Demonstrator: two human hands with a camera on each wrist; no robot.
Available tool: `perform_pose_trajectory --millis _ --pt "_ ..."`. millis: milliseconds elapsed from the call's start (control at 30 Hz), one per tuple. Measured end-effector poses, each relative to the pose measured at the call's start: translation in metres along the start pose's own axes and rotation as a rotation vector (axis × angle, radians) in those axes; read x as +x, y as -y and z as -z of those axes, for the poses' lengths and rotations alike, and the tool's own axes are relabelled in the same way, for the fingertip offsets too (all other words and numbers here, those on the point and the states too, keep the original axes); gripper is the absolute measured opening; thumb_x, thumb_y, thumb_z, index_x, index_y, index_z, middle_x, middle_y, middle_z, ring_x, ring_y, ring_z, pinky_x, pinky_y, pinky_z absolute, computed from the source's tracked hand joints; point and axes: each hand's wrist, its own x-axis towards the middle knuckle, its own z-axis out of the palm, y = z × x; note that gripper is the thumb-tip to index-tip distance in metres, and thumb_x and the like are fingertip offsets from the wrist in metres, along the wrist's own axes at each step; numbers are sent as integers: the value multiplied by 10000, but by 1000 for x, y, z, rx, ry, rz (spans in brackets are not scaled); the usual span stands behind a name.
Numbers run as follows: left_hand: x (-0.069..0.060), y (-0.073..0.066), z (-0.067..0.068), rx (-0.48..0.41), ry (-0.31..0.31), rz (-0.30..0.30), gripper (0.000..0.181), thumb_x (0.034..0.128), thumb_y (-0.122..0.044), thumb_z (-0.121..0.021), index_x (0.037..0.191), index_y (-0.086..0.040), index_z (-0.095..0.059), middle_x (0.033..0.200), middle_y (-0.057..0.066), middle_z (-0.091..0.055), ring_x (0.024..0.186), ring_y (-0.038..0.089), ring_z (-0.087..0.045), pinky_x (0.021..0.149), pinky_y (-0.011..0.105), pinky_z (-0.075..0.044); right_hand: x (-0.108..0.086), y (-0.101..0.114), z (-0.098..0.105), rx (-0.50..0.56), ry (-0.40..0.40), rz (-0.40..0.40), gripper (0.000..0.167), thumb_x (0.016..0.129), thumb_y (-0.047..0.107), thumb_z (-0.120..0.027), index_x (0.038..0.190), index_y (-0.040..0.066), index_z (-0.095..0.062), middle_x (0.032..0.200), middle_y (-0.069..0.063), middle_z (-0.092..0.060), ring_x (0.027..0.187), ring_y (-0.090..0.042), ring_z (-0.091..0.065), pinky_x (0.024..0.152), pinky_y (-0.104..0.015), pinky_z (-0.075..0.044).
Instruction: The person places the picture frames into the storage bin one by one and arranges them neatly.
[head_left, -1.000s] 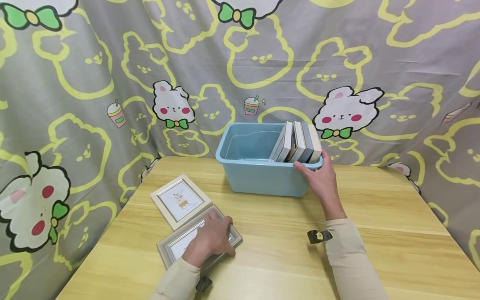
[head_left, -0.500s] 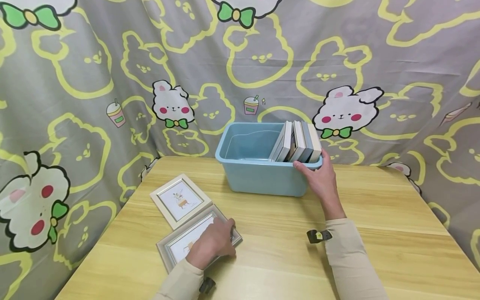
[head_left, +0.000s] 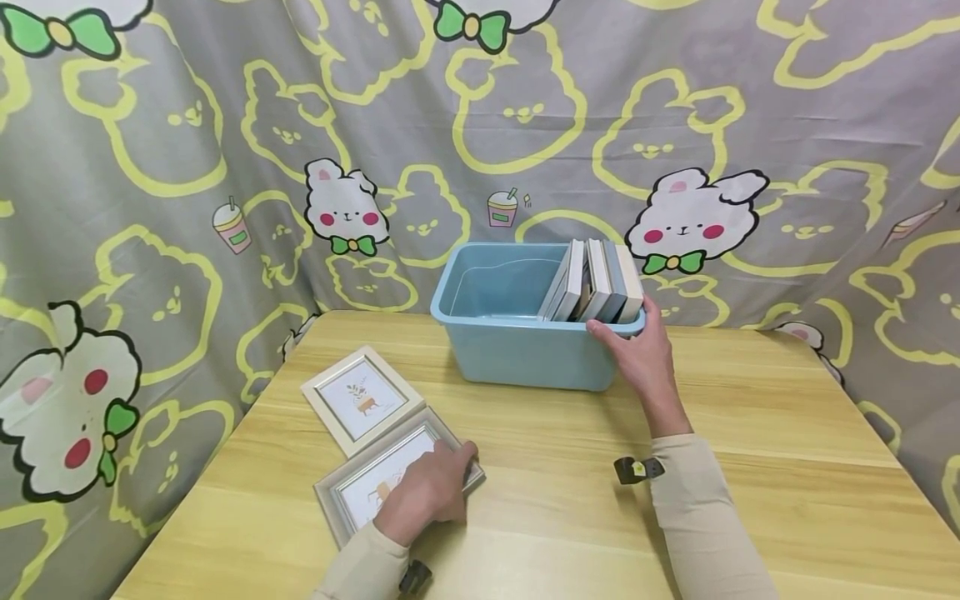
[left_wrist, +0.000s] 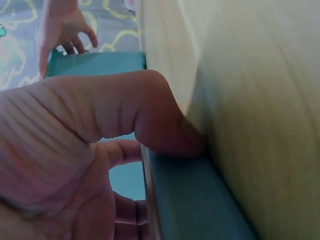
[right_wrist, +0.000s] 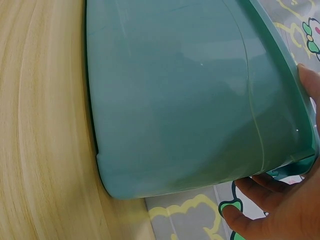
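My left hand (head_left: 431, 496) grips the right end of a silver-grey picture frame (head_left: 371, 479) lying face up on the table. In the left wrist view its thumb (left_wrist: 165, 120) presses the frame's side edge (left_wrist: 197, 195), while the fingers reach over the face. Touching that frame's far side is a cream picture frame (head_left: 362, 398), also face up, with a potted-plant picture. My right hand (head_left: 648, 362) holds the right end of a light blue plastic bin (head_left: 525, 354), thumb at the front rim. The right wrist view shows the hand (right_wrist: 280, 205) at the bin's rim.
Several frame-like or book-like flat things (head_left: 600, 283) stand leaning at the right end inside the bin. A wooden table (head_left: 555, 500) carries everything. Behind it hangs a grey curtain (head_left: 525, 108) with cartoon prints. A black strap device (head_left: 637, 471) sits by the right sleeve.
My left hand's fingers have drawn back toward the grey frame's right end, uncovering more of its picture. The grey frame, the bin and my right hand stay about where they were.
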Motion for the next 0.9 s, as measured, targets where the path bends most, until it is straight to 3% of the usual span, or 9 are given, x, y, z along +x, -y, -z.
perform_pose_trajectory --millis 633,900 --pt "-8 3 -7 81 -116 -99 699 492 -89 -806 1097 -256 -499 861 101 -516 679 243 -501 469 355 -403 1 -2 0 2 -7 2 1105 707 675 -716 1554 280 -127 1574 -78 -303 1408 -301 -342 1131 -561 -298" --pt "-17 3 4 42 -160 -143 734 543 -95 -778 1194 -278 -495 887 75 -512 708 203 -479 485 332 -382 1 -2 0 8 0 9 1098 712 670 -715 1553 281 -127 1575 -73 -301 1407 -300 -341 1131 -562 -299"
